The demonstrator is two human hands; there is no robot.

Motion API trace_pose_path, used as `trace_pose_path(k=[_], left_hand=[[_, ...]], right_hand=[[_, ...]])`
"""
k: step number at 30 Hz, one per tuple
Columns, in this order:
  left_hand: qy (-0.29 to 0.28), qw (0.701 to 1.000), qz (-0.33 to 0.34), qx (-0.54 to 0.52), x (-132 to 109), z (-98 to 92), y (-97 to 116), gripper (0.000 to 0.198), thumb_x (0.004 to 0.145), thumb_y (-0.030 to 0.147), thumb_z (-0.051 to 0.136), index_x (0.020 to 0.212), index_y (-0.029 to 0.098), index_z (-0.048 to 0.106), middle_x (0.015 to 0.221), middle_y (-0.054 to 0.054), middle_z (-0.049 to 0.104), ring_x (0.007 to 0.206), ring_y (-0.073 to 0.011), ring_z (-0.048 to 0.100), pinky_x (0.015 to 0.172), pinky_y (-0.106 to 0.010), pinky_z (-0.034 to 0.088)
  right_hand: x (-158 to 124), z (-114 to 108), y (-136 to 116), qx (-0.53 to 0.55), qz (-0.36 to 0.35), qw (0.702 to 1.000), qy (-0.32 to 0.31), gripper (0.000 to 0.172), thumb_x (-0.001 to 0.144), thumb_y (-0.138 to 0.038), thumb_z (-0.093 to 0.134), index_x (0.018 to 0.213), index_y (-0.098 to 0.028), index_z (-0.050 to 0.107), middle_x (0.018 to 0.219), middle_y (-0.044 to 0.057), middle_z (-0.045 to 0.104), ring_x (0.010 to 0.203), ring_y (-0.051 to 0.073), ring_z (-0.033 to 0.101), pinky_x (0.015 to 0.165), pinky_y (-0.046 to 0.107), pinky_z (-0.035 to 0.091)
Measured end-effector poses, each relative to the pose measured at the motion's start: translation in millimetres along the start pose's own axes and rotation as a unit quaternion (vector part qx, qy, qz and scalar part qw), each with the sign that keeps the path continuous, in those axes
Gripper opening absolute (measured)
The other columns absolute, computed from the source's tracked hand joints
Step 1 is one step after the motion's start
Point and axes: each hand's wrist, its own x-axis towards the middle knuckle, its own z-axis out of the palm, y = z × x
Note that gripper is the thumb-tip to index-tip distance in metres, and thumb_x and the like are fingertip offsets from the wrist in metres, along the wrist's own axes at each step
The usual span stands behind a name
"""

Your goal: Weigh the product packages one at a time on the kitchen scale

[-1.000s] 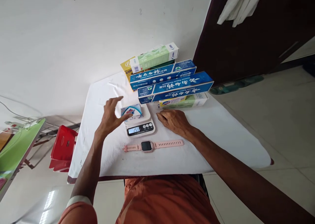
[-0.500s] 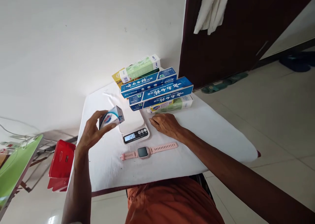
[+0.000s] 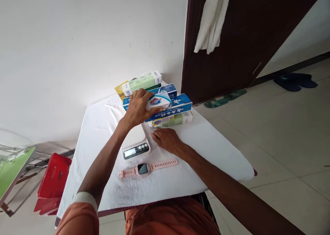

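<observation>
My left hand [image 3: 140, 107] grips a small white and blue soap box [image 3: 159, 101] by its ends, in front of or on the blue toothpaste boxes [image 3: 182, 102]; whether it touches them I cannot tell. Loosely curled, my right hand [image 3: 166, 138] rests on the tablecloth, with nothing seen in it. Just left of it stands a white kitchen scale [image 3: 134, 135], its plate bare where visible and its display lit but unreadable. Below the toothpaste boxes lies a pale green and white box [image 3: 184, 118] beside a yellow soap box [image 3: 163, 120].
A pink-strapped smartwatch [image 3: 143, 169] lies stretched out before the scale. At the back are a light green box [image 3: 141, 83] and a yellow box [image 3: 120, 90]. A wall stands behind the white-covered table [image 3: 221, 159]; red chairs [image 3: 53, 176] stand at left.
My left hand has carried the soap box from left of the scale up and right to the toothpaste boxes. My right hand stays resting on the table. The camera view has shifted somewhat.
</observation>
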Motion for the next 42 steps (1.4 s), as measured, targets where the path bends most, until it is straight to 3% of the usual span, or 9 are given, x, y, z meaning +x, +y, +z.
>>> trace_pose_path(k=[3,6,12,16,20,23,31,36,42], left_hand=[[0.03,0.999,0.011,-0.002,-4,-3.5,3,0.064,0.087,0.072,0.064,0.132,0.026,0.063,0.121,-0.01,0.058,0.113,-0.0294,0.056,0.101,-0.052,0.047],[0.074,0.997,-0.002,-0.038,-25,-23.6,6,0.06,0.089,0.066,0.066,0.132,0.025,0.063,0.126,-0.01,0.058,0.119,-0.0274,0.057,0.104,-0.048,0.048],[0.24,0.943,-0.225,-0.042,-123,-55.1,-25,0.039,0.096,0.052,0.062,0.124,0.024,0.065,0.122,-0.007,0.065,0.109,-0.0217,0.065,0.097,-0.041,0.053],[0.305,0.875,-0.375,-0.009,-198,-26.5,-41,0.039,0.102,0.049,0.05,0.125,0.02,0.061,0.123,-0.012,0.064,0.111,-0.0228,0.064,0.094,-0.041,0.053],[0.227,0.891,-0.391,-0.031,-238,13.3,-30,0.041,0.104,0.05,0.045,0.131,0.022,0.057,0.131,-0.014,0.06,0.113,-0.0229,0.062,0.097,-0.041,0.053],[0.196,0.908,-0.369,-0.04,-248,23.2,-22,0.043,0.105,0.051,0.043,0.133,0.021,0.056,0.13,-0.015,0.059,0.113,-0.0241,0.061,0.098,-0.044,0.053],[0.183,0.9,-0.392,-0.051,-257,17.0,-24,0.041,0.104,0.051,0.045,0.127,0.021,0.061,0.126,-0.013,0.06,0.113,-0.0246,0.062,0.098,-0.045,0.054],[0.133,0.906,-0.397,-0.058,-257,15.4,-31,0.04,0.103,0.05,0.046,0.123,0.021,0.064,0.124,-0.013,0.061,0.115,-0.0259,0.062,0.098,-0.047,0.054],[0.167,0.934,-0.313,-0.05,-210,-12.7,-26,0.037,0.102,0.049,0.053,0.125,0.022,0.062,0.124,-0.012,0.064,0.109,-0.0245,0.064,0.094,-0.045,0.054]], right_hand=[[0,-1,0,0.004,-0.003,1.0,-0.004,0.044,0.108,-0.03,0.04,0.086,-0.015,0.075,0.094,0.011,0.077,0.082,0.02,0.068,0.062,0.029,0.033],[0,-2,0,0.01,0.0,1.0,-0.008,0.044,0.108,-0.03,0.04,0.089,-0.015,0.076,0.096,0.011,0.077,0.084,0.021,0.068,0.064,0.028,0.034],[1,1,1,0.007,0.0,1.0,-0.002,0.045,0.107,-0.032,0.041,0.088,-0.014,0.077,0.097,0.012,0.078,0.084,0.022,0.068,0.063,0.031,0.029],[1,11,3,0.016,-0.003,0.999,0.035,0.046,0.105,-0.033,0.042,0.078,-0.014,0.075,0.086,0.01,0.076,0.075,0.019,0.063,0.061,0.031,0.024],[-1,22,6,0.017,-0.011,0.996,0.087,0.045,0.103,-0.031,0.042,0.071,-0.015,0.07,0.074,0.008,0.071,0.066,0.016,0.055,0.06,0.031,0.022],[-3,28,8,0.005,-0.03,0.993,0.117,0.045,0.102,-0.031,0.042,0.069,-0.015,0.068,0.07,0.007,0.068,0.062,0.015,0.051,0.059,0.03,0.021],[-8,33,9,-0.031,-0.062,0.987,0.145,0.041,0.103,-0.026,0.042,0.072,-0.016,0.066,0.07,0.006,0.065,0.066,0.015,0.053,0.058,0.03,0.021],[-14,30,9,-0.051,-0.07,0.986,0.139,0.037,0.103,-0.024,0.043,0.078,-0.015,0.068,0.078,0.007,0.068,0.072,0.016,0.057,0.058,0.03,0.023],[-16,27,7,-0.053,-0.062,0.987,0.135,0.036,0.103,-0.021,0.044,0.078,-0.015,0.068,0.078,0.007,0.069,0.074,0.016,0.06,0.06,0.03,0.026]])
